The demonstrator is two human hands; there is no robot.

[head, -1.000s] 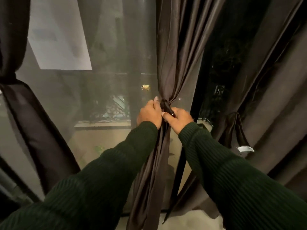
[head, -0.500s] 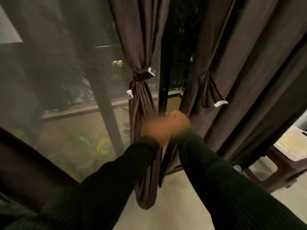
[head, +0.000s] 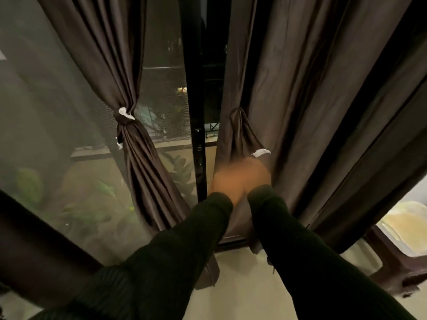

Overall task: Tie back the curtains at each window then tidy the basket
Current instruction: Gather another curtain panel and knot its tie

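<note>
At the window, one brown curtain tied back and both hands raised to the next

On the left, behind the mesh screen (head: pixel 57 125), green plants (head: pixel 101 192) show dimly; just right of them the left curtain (head: pixel 111 54) is gathered and bound by its tie-back (head: pixel 126 122), whose white-tipped ends stick out at the knot and lower down, the cloth below fanning toward the floor. The black window frame (head: pixel 196 100) stands between this curtain and the right curtain (head: pixel 312 88), from which a loose tie-back strip (head: pixel 245 135) with a white tip hangs unfastened. Directly beneath that strip are the left hand (head: pixel 225 181) and right hand (head: pixel 257 175), side by side in dark green sleeves (head: pixel 184 239) and blurred by motion, so whether their fingers clasp anything cannot be told. At far right a pale container (head: pixel 406 227) sits on a dark wooden stand (head: pixel 397 269)
</note>
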